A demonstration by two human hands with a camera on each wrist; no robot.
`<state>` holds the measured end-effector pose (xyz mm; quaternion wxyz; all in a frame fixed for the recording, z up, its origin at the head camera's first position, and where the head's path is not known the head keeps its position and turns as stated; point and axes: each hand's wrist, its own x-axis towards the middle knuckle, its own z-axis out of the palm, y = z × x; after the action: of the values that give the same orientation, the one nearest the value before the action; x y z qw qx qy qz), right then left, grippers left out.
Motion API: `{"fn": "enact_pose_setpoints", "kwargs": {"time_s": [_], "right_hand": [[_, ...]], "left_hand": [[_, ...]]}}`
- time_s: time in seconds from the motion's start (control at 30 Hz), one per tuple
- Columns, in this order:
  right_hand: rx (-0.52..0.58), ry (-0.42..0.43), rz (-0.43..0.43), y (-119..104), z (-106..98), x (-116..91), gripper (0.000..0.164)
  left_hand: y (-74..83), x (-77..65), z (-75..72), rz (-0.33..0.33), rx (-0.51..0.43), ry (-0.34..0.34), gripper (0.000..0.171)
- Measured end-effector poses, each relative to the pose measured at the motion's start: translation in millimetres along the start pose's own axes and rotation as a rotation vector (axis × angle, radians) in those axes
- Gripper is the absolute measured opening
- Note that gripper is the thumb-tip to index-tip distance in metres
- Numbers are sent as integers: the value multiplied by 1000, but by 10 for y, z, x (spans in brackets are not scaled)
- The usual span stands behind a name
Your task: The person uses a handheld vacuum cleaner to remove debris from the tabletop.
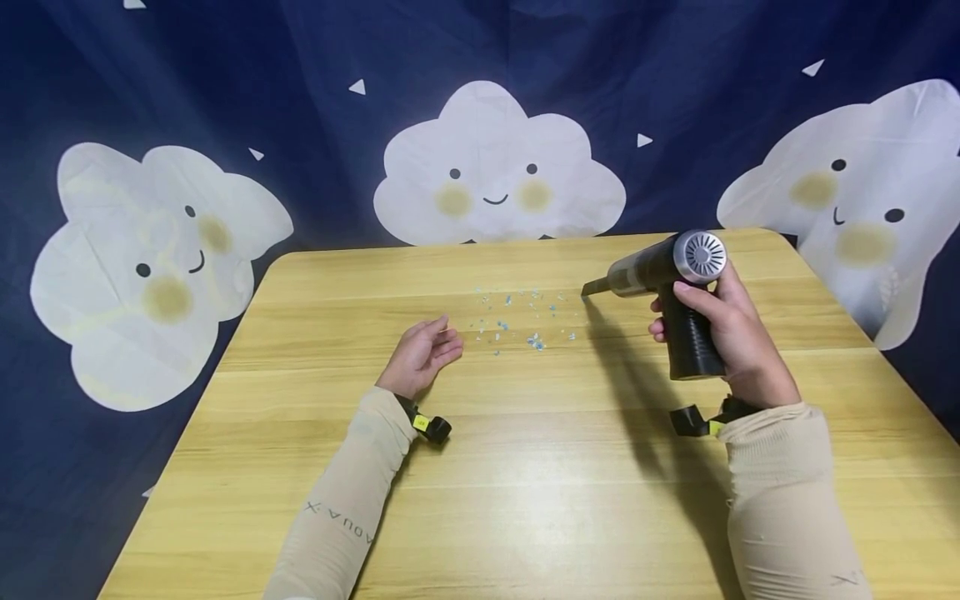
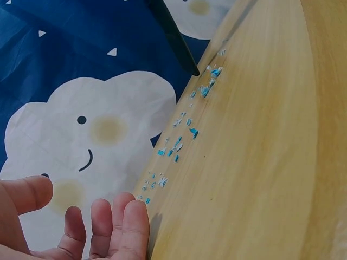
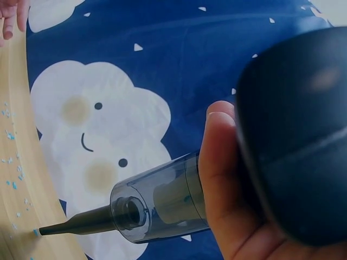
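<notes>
My right hand [image 1: 750, 346] grips the black handle of a handheld vacuum cleaner [image 1: 692, 333] with a silver vented end. Its narrow nozzle [image 3: 76, 223] points left and down, the tip close over the table at the right edge of the scattered bits. Through the clear dust cup [image 3: 162, 197] a filter shows. Small blue and white paper scraps [image 1: 536, 342] lie spread over the middle of the table. Just left of them is my left hand [image 1: 422, 354], its fingers loosely extended and nothing in it.
The wooden table [image 1: 495, 467] has rounded far corners. Behind it hangs a dark blue curtain [image 1: 315, 50] printed with white smiling clouds and small triangles. Both wrists wear black camera straps.
</notes>
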<state>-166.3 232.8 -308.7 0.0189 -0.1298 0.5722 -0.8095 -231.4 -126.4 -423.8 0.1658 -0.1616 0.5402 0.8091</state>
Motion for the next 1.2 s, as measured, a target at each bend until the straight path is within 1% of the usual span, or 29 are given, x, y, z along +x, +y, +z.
{"fn": "enact_pose_setpoints", "kwargs": {"time_s": [0.23,0.47,0.53,0.67,0.77,0.83,0.9,0.97,1.1,1.2], "right_hand": [[-25,13,9,10,6,8,37],[-2,16,-8,10,6,4,37],[3,19,-9,6,7,0,37],[6,22,-9,-7,13,-6,36],[4,18,-11,-17,13,-10,37],[4,13,-13,-25,11,-15,37],[2,12,-13,-31,12,-21,37],[4,12,-11,-37,14,-27,37],[7,9,-9,-48,20,-41,37],[1,4,-12,-59,25,-47,38]], "left_hand": [[5,2,-4,6,1,-3,44],[4,-9,-2,10,22,-5,44],[1,-13,1,20,37,-3,41],[-10,-29,19,52,110,-8,25],[-11,-42,38,72,150,-14,31],[-8,-50,46,78,156,-12,36],[0,-58,44,86,173,-5,38],[6,-61,32,102,219,10,37],[28,-79,30,154,344,45,35],[49,-98,48,193,411,77,31]]}}
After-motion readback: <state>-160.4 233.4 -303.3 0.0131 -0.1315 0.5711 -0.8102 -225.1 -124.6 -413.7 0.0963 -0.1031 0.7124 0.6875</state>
